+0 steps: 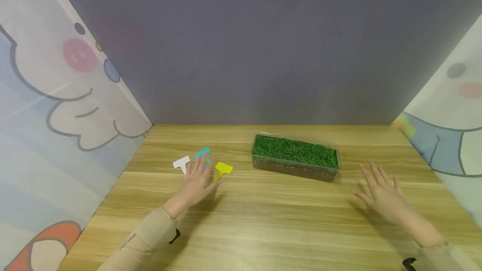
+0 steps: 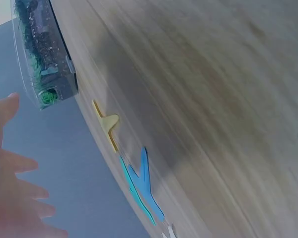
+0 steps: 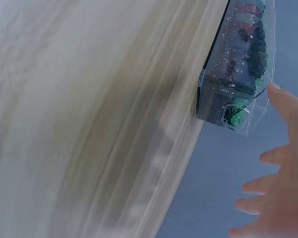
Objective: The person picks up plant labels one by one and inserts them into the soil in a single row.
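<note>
On the wooden worktop [image 1: 263,221], the left hand [image 1: 197,183] hovers with fingers spread and holding nothing over flat plastic plant labels: white [image 1: 181,163], teal [image 1: 202,153], blue [image 2: 145,173] and yellow [image 1: 223,169]. The right hand [image 1: 382,191], fingers also spread, is empty. Beyond sits the clear grass-topped soil tray [image 1: 295,157]. A careless sweep could likely scatter the loosely lying labels. No writing is legible.
</note>
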The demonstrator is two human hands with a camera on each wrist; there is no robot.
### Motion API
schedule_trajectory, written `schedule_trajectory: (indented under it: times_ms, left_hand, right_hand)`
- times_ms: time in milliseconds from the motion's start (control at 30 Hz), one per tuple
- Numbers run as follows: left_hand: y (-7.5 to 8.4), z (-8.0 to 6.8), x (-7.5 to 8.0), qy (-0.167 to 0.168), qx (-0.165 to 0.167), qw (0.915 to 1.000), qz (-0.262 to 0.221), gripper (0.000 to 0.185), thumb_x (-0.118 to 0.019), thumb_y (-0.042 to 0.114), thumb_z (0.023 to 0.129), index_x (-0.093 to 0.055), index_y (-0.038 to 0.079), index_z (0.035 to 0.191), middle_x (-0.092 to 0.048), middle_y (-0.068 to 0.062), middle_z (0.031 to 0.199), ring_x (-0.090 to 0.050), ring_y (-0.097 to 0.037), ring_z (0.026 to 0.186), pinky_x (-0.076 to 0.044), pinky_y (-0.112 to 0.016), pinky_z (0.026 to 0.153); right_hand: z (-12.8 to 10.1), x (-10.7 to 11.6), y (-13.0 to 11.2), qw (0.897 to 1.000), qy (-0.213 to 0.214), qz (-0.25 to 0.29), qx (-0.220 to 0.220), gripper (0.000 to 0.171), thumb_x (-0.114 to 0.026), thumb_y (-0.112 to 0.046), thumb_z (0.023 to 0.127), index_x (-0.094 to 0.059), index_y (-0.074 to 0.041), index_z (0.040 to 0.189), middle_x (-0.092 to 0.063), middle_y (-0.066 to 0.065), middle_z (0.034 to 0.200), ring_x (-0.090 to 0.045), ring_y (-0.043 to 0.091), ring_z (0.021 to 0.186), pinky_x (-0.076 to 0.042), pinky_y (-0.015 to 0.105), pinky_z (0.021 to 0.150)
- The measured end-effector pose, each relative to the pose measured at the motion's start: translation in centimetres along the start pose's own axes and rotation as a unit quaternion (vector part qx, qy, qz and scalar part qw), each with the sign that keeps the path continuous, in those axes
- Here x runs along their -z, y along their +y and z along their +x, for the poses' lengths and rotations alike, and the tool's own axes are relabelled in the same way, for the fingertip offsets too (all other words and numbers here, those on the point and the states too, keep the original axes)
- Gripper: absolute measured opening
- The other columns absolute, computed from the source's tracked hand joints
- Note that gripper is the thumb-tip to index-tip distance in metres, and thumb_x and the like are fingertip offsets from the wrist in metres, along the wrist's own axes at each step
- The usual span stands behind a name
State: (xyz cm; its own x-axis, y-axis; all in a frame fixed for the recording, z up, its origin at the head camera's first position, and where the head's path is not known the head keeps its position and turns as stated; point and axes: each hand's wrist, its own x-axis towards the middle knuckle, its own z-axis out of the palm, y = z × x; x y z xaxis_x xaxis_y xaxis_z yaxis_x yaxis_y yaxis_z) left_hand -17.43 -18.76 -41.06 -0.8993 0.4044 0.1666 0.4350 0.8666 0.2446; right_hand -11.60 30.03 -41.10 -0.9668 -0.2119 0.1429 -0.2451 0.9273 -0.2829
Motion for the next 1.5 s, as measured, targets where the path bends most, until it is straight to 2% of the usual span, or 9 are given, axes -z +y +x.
schedule_trajectory:
  times_ms: [167, 367, 533, 833, 1100, 1333, 1500]
  left_hand:
    - [0.2, 0.5, 0.0, 0.003, -0.012, 0.9999, 0.001, 0.063, -0.05, 0.037, 0.089, -0.027, 0.003, 0.137, -0.005, -0.024, 0.144, -0.006, -0.042, 0.13, -0.005, -0.062, 0.1]
    - [1.2, 1.8, 0.1, -0.012, -0.014, 0.9995, -0.025, 0.062, -0.051, 0.033, 0.089, -0.027, 0.003, 0.137, -0.015, -0.026, 0.142, -0.011, -0.042, 0.13, -0.011, -0.062, 0.099]
    - [2.1, 3.4, 0.3, -0.019, -0.009, 0.9993, -0.032, 0.062, -0.05, 0.036, 0.089, -0.03, 0.001, 0.136, -0.022, -0.026, 0.139, -0.016, -0.041, 0.129, -0.013, -0.058, 0.101]
    - [3.3, 6.4, 0.5, -0.006, -0.017, 0.9977, -0.065, 0.058, -0.052, 0.033, 0.089, -0.035, -0.001, 0.133, -0.028, -0.027, 0.137, -0.026, -0.042, 0.125, -0.019, -0.057, 0.1]
    - [4.3, 9.0, 0.6, -0.031, 0.009, 0.994, -0.104, 0.056, -0.046, 0.035, 0.092, -0.03, 0.007, 0.138, -0.029, -0.021, 0.139, -0.032, -0.037, 0.124, -0.029, -0.05, 0.099]
    - [5.1, 10.9, 0.3, -0.018, 0.023, 0.9856, -0.167, 0.048, -0.046, 0.029, 0.092, -0.036, 0.006, 0.134, -0.037, -0.018, 0.134, -0.036, -0.032, 0.122, -0.032, -0.044, 0.099]
    - [5.7, 12.1, -0.3, 0.0, 0.042, 0.9757, -0.215, 0.043, -0.05, 0.018, 0.091, -0.042, 0.0, 0.129, -0.044, -0.019, 0.129, -0.045, -0.032, 0.114, -0.039, -0.041, 0.094]
  right_hand:
    - [0.2, 0.2, 0.1, 1.0, 0.002, 0.008, 0.001, 0.076, -0.046, -0.038, 0.091, -0.004, -0.001, 0.141, -0.005, 0.037, 0.137, -0.001, 0.051, 0.125, 0.004, 0.069, 0.092]
    - [0.8, 0.5, 0.4, 0.999, 0.031, 0.027, 0.022, 0.074, -0.052, -0.032, 0.089, -0.011, 0.003, 0.139, -0.018, 0.04, 0.131, -0.017, 0.056, 0.118, -0.009, 0.071, 0.089]
    - [1.5, 0.8, 0.8, 0.997, 0.046, 0.041, 0.045, 0.071, -0.054, -0.028, 0.088, -0.016, 0.008, 0.137, -0.025, 0.042, 0.126, -0.027, 0.058, 0.11, -0.017, 0.069, 0.088]
    - [3.5, 1.7, 1.3, 0.997, 0.023, 0.056, 0.046, 0.066, -0.052, -0.026, 0.089, -0.022, 0.014, 0.132, -0.029, 0.042, 0.123, -0.032, 0.059, 0.104, -0.027, 0.066, 0.084]
    - [5.1, 2.2, 1.4, 0.997, 0.006, 0.067, 0.05, 0.063, -0.049, -0.026, 0.092, -0.022, 0.015, 0.132, -0.029, 0.042, 0.124, -0.032, 0.058, 0.106, -0.028, 0.064, 0.086]
    - [6.4, 2.4, 0.8, 0.995, -0.021, 0.098, 0.02, 0.063, -0.042, -0.03, 0.094, -0.019, 0.013, 0.133, -0.025, 0.04, 0.128, -0.029, 0.057, 0.111, -0.026, 0.064, 0.088]
    - [7.2, 1.8, 0.7, 0.993, -0.008, 0.12, 0.009, 0.059, -0.044, -0.025, 0.093, -0.024, 0.017, 0.129, -0.031, 0.041, 0.124, -0.041, 0.054, 0.103, -0.035, 0.061, 0.083]
